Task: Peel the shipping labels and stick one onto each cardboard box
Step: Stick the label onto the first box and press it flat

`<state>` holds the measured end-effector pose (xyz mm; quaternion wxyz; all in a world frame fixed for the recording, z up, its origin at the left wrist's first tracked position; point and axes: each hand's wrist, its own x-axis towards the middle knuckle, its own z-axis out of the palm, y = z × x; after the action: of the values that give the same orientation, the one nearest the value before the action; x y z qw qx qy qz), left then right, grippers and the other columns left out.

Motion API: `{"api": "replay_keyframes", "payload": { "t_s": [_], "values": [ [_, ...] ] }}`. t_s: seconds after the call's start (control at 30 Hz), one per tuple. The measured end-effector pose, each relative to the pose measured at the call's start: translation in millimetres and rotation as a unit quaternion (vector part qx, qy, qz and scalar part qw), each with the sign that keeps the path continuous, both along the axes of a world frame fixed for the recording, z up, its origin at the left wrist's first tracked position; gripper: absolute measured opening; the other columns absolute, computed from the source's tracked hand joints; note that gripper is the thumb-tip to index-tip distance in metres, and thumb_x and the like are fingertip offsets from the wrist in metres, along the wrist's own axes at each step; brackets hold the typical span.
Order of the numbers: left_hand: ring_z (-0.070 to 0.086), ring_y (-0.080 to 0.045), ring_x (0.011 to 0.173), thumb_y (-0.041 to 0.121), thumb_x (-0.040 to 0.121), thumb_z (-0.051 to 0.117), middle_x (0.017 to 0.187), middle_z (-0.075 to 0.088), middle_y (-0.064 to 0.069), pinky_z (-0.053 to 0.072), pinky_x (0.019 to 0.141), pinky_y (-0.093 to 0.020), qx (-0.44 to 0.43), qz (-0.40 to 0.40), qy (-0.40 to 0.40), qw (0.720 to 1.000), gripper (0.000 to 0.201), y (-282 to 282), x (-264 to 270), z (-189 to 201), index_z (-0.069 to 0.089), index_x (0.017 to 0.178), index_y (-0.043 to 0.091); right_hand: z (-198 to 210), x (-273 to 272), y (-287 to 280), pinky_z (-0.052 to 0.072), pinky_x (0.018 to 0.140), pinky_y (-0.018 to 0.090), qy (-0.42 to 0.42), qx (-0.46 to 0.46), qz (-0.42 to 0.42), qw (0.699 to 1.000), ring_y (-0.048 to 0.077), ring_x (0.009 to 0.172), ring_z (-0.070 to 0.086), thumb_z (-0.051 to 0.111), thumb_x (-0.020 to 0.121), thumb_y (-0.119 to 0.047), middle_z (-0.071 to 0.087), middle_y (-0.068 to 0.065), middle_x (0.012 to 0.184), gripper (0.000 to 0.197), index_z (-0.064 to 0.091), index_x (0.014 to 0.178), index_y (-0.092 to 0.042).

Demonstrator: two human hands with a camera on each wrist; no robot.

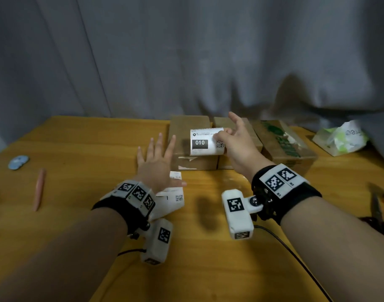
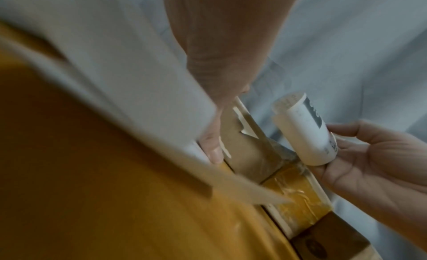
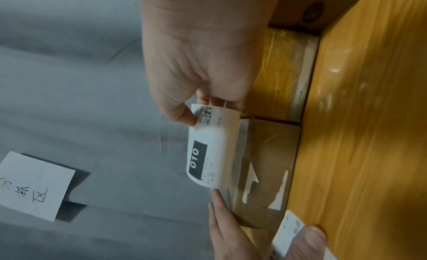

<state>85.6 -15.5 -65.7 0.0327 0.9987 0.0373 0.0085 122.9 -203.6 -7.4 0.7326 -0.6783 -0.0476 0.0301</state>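
Three cardboard boxes stand in a row at the back of the wooden table (image 1: 77,162): a left box (image 1: 186,125), a middle box (image 1: 222,123) and a right box (image 1: 282,147) with green print. My right hand (image 1: 219,136) pinches a curled white label (image 1: 205,141) marked "010" by its right edge, just above the left box's top. In the right wrist view the thumb (image 3: 182,116) lies on the label (image 3: 208,148) beside its QR code. My left hand (image 1: 162,155) hovers with straight, spread fingers beside the left box. A white sheet (image 1: 175,175) lies at its thumb.
More label sheets (image 1: 171,200) lie on the table under my left wrist. A pink stick (image 1: 39,188) and a blue disc (image 1: 18,162) lie at the left. A plastic bag (image 1: 341,138) and scissors (image 1: 376,205) are at the right. A grey curtain (image 1: 186,51) hangs behind.
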Motion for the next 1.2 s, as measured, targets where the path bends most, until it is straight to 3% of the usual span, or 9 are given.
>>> {"api": "replay_keyframes", "payload": {
  "t_s": [0.17, 0.3, 0.43, 0.6, 0.73, 0.83, 1.0, 1.13, 1.2],
  "values": [
    [-0.018, -0.029, 0.144, 0.071, 0.058, 0.068, 0.155, -0.026, -0.007, -0.005, 0.114, -0.057, 0.042, 0.006, 0.019, 0.999, 0.135, 28, -4, 14, -0.031, 0.140, 0.032, 0, 7, 15, 0.048, 0.091, 0.043, 0.023, 0.056, 0.003, 0.998, 0.025, 0.090, 0.052, 0.050, 0.084, 0.010, 0.046, 0.002, 0.071, 0.076, 0.022, 0.147, -0.022],
    [-0.019, -0.021, 0.145, 0.074, 0.076, 0.045, 0.158, -0.016, -0.002, -0.011, 0.115, -0.050, 0.015, -0.086, -0.008, 0.996, 0.098, 19, 11, 35, -0.010, 0.147, 0.034, 6, 11, 19, 0.053, 0.073, 0.040, 0.074, 0.169, 0.000, 0.983, 0.028, 0.086, 0.060, 0.047, 0.086, 0.013, 0.060, 0.020, 0.098, 0.079, 0.018, 0.148, -0.027],
    [-0.004, -0.020, 0.147, 0.062, 0.092, 0.022, 0.160, -0.003, -0.003, -0.004, 0.118, -0.048, 0.012, -0.102, 0.057, 0.993, 0.070, 1, 29, 38, 0.005, 0.150, 0.027, 7, 13, 14, 0.052, 0.069, 0.039, 0.075, 0.178, -0.004, 0.981, 0.025, 0.080, 0.060, 0.047, 0.085, 0.014, 0.057, 0.017, 0.096, 0.082, 0.015, 0.149, -0.027],
    [0.020, -0.022, 0.144, 0.061, 0.093, 0.012, 0.158, 0.017, 0.001, 0.011, 0.113, -0.053, 0.031, -0.100, 0.073, 0.992, 0.058, -6, 32, 41, 0.022, 0.146, 0.037, 11, 16, -9, 0.056, 0.070, 0.040, 0.086, 0.184, 0.001, 0.979, 0.029, 0.088, 0.063, 0.048, 0.086, 0.013, 0.057, 0.022, 0.108, 0.082, 0.016, 0.148, -0.028],
    [0.040, -0.023, 0.132, 0.055, 0.096, 0.016, 0.149, 0.039, 0.002, 0.014, 0.110, -0.049, 0.084, -0.114, 0.067, 0.988, 0.051, -15, 22, 55, 0.032, 0.142, 0.039, 15, 12, -22, 0.057, 0.061, 0.036, 0.099, 0.170, -0.010, 0.980, 0.028, 0.087, 0.065, 0.049, 0.085, 0.013, 0.055, 0.019, 0.103, 0.080, 0.017, 0.149, -0.024],
    [0.052, -0.021, 0.116, 0.046, 0.098, 0.025, 0.123, 0.062, 0.002, 0.018, 0.103, -0.042, 0.101, -0.137, 0.043, 0.984, 0.043, -24, 9, 61, 0.042, 0.136, 0.035, 16, 7, -26, 0.055, 0.064, 0.037, 0.103, 0.160, -0.019, 0.982, 0.027, 0.085, 0.065, 0.050, 0.085, 0.014, 0.054, 0.020, 0.107, 0.079, 0.018, 0.149, -0.022],
    [0.055, -0.019, 0.106, 0.051, 0.093, 0.042, 0.108, 0.067, 0.004, 0.022, 0.098, -0.040, 0.099, -0.167, 0.014, 0.981, 0.040, -36, -15, 68, 0.058, 0.123, 0.031, 16, -10, -25, 0.053, 0.053, 0.031, 0.091, 0.095, -0.022, 0.991, 0.021, 0.075, 0.066, 0.053, 0.084, 0.011, 0.058, 0.009, 0.094, 0.079, 0.022, 0.147, -0.025],
    [0.056, -0.019, 0.102, 0.048, 0.092, 0.046, 0.096, 0.066, 0.004, 0.026, 0.098, -0.039, 0.026, -0.175, 0.014, 0.984, 0.035, -38, -27, 77, 0.066, 0.110, 0.025, 13, -23, -30, 0.053, 0.056, 0.033, 0.076, 0.059, -0.001, 0.995, 0.023, 0.080, 0.066, 0.054, 0.084, 0.010, 0.059, 0.006, 0.098, 0.081, 0.019, 0.148, -0.026],
    [0.052, -0.023, 0.114, 0.038, 0.096, 0.042, 0.110, 0.062, -0.001, 0.028, 0.101, -0.038, -0.022, -0.145, 0.010, 0.989, 0.033, -34, -25, 73, 0.060, 0.116, 0.020, 12, -28, -33, 0.054, 0.055, 0.033, 0.067, 0.051, 0.004, 0.996, 0.022, 0.082, 0.065, 0.054, 0.085, 0.010, 0.061, 0.004, 0.098, 0.082, 0.017, 0.148, -0.026]
  ]
}}
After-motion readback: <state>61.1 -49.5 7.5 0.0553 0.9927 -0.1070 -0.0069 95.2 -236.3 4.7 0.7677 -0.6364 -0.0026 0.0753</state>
